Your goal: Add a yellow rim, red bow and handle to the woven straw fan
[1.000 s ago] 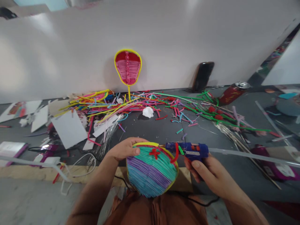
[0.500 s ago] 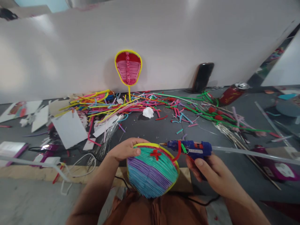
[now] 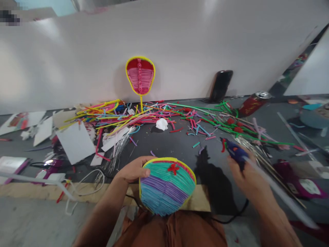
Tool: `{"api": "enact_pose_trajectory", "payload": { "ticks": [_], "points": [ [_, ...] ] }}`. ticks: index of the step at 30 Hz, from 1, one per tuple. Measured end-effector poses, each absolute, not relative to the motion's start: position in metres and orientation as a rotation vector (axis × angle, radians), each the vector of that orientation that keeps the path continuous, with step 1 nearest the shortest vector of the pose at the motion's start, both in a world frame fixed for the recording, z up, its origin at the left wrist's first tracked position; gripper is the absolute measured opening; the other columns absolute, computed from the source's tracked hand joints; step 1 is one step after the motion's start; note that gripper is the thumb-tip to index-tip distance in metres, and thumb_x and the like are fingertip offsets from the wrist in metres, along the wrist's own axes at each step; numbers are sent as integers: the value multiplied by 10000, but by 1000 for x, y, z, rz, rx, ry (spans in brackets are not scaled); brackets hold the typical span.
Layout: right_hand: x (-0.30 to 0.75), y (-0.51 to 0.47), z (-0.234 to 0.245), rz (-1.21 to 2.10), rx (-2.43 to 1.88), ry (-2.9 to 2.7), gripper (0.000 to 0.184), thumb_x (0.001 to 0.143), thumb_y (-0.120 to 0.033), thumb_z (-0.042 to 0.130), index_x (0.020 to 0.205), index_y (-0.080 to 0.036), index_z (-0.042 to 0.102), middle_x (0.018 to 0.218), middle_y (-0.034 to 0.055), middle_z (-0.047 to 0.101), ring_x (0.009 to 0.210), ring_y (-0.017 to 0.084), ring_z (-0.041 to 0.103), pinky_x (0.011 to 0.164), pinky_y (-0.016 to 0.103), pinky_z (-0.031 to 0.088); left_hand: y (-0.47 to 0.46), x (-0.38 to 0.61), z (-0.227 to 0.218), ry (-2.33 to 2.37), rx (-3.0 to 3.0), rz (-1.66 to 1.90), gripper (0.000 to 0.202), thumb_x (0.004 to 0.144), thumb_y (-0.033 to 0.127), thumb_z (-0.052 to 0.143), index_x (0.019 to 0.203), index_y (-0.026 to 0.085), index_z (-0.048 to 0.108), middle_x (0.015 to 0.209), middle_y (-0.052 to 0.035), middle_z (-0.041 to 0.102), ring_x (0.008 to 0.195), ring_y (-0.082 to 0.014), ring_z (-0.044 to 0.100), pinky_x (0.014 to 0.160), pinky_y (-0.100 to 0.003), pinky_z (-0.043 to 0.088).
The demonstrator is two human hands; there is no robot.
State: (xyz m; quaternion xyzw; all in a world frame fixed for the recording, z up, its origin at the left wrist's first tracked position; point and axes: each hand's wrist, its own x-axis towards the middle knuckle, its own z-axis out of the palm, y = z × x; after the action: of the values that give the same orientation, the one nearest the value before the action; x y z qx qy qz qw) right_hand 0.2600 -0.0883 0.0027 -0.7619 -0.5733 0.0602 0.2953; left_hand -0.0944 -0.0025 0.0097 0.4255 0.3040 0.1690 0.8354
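Note:
My left hand [image 3: 132, 168] grips the upper left rim of a rounded fan-shaped piece [image 3: 167, 185] made of teal, purple and blue strips with a yellow edge and a small red cross on top. It is held over my lap at the table's near edge. My right hand [image 3: 246, 175] is closed around a blue glue gun [image 3: 235, 152] with a clear glue stick trailing from its back. The gun is out to the right, well apart from the piece, nozzle pointing up and left. Motion blurs that hand.
A heap of coloured straws [image 3: 144, 115] and cut bits covers the dark table [image 3: 177, 144]. A finished red and pink fan [image 3: 140, 75] and a black phone [image 3: 220, 85] lean on the white wall. A red can [image 3: 253, 102] lies at right. White cards [image 3: 75, 142] and cables lie at left.
My right hand has swung the glue gun away from the piece's top edge, out to the right and further from me. The left hand and piece shifted slightly lower.

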Motion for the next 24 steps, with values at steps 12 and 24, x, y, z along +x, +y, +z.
{"api": "enact_pose_trajectory", "payload": {
  "ticks": [12,24],
  "points": [
    [293,-104,-41,-189,-2227,-1945,458,903,-401,431,1268,-142,530,1005,175,654,876,317,590,775,454,469,-30,-98,-6,727,831,513,583,592,516,813,972,83,721,806,-119,739,708,-208,693,717,-286,542],
    [252,-61,18,364,-1599,-1782,283,902,-294,438,1060,-199,652,1054,110,672,1011,256,580,904,429,447,-29,-119,22,920,966,707,528,601,550,792,922,134,745,709,-75,728,677,-215,687,696,-304,554]
  ]
}}
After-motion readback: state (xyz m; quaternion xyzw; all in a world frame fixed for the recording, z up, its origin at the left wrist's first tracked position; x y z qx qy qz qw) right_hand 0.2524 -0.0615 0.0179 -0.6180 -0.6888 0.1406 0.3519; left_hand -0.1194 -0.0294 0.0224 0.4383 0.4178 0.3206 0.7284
